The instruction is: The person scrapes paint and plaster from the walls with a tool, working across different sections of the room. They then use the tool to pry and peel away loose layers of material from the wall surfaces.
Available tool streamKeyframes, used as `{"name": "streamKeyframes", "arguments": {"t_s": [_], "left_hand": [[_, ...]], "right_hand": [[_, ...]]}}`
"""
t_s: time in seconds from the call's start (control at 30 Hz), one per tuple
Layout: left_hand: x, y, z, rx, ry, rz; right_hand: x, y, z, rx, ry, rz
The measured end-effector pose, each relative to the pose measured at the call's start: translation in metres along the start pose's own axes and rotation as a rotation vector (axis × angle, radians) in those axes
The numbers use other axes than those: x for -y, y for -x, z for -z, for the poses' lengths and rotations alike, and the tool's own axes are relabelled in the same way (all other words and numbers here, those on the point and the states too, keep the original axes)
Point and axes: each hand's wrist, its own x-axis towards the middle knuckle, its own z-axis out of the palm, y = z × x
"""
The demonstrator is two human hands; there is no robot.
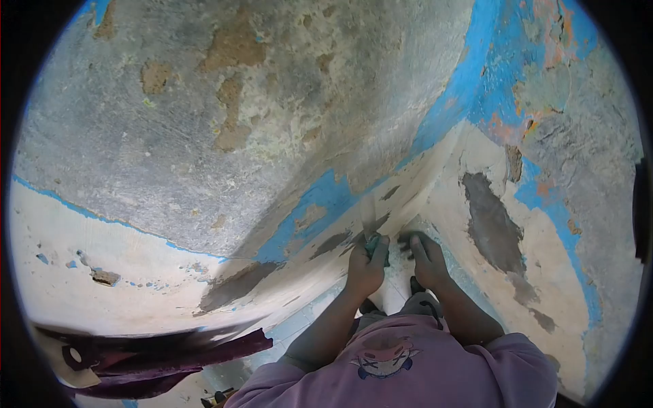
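My left hand [366, 267] is closed around a small tool with a dark green handle [372, 246]. From the handle a faint, blurred blade [369, 215] points up toward the wall. To its right, my right hand [428, 262] hangs in front of my body, its fingers loosely curled and a little apart, with no object visible in them. Both hands are near the wall corner, the left one beside the patched lower wall [331, 243]. The two hands do not touch each other.
Grey wall [170, 149] with brown bare spots fills the upper left. Blue peeling paint [486, 75] runs down the corner. The right wall has dark grey patches [491, 221]. Dark maroon material [163, 360] lies at lower left. Pale floor tiles [299, 326] show beside my body.
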Motion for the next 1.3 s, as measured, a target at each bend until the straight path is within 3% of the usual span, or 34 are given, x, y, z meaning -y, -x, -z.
{"name": "streamKeyframes", "arguments": {"t_s": [0.03,0.1,0.13,0.23,0.3,0.37,0.43,0.47,0.53,0.63,0.77,0.83,0.97,1.07,1.13,1.23,1.3], "left_hand": [[0.0,0.003,0.006,-0.019,-0.014,-0.032],[0.01,0.011,0.016,0.031,0.052,0.1],[0.009,0.016,0.017,0.08,0.12,0.128],[0.012,0.027,0.024,0.147,0.114,0.14],[0.007,0.031,0.025,0.138,-0.028,0.054],[-0.001,0.034,0.016,0.082,-0.04,-0.057],[-0.008,0.038,0.012,0.009,0.221,0.171],[-0.004,0.038,0.012,0.004,0.207,0.175],[0.003,0.038,0.015,-0.17,0.236,0.13],[-0.004,0.035,0.019,-0.183,0.187,0.036],[-0.009,0.037,0.035,-0.09,0.145,0.015],[-0.01,0.035,0.036,-0.142,0.172,0.059],[-0.017,0.033,0.048,-0.055,0.064,0.093],[-0.006,0.022,0.057,0.012,0.002,0.002],[-0.011,0.02,0.054,0.058,-0.101,0.03],[-0.009,0.035,0.049,0.051,0.084,0.114],[-0.005,0.032,0.052,0.077,-0.05,0.031]], "right_hand": [[0.007,0.0,-0.009,-0.009,-0.007,-0.011],[0.023,0.0,-0.033,-0.046,-0.288,0.201],[0.031,0.001,-0.043,-0.059,-0.296,0.196],[0.043,0.0,-0.062,0.005,-0.176,0.171],[0.042,-0.003,-0.067,0.006,-0.052,0.269],[0.042,-0.01,-0.066,0.023,-0.114,0.249],[0.04,-0.016,-0.068,0.026,-0.238,0.205],[0.042,-0.017,-0.07,0.026,-0.253,0.202],[0.051,-0.015,-0.076,0.052,-0.205,0.208],[0.047,-0.015,-0.091,0.004,-0.288,0.173],[0.059,-0.008,-0.1,-0.024,-0.294,0.105],[0.061,-0.007,-0.102,-0.027,-0.277,0.032],[0.057,-0.008,-0.12,-0.117,-0.341,0.044],[0.056,-0.015,-0.121,-0.157,-0.294,0.042],[0.048,-0.02,-0.122,-0.201,-0.442,0.06],[0.045,-0.009,-0.122,-0.185,-0.242,0.133],[0.047,-0.012,-0.12,-0.172,-0.268,0.11]]}}
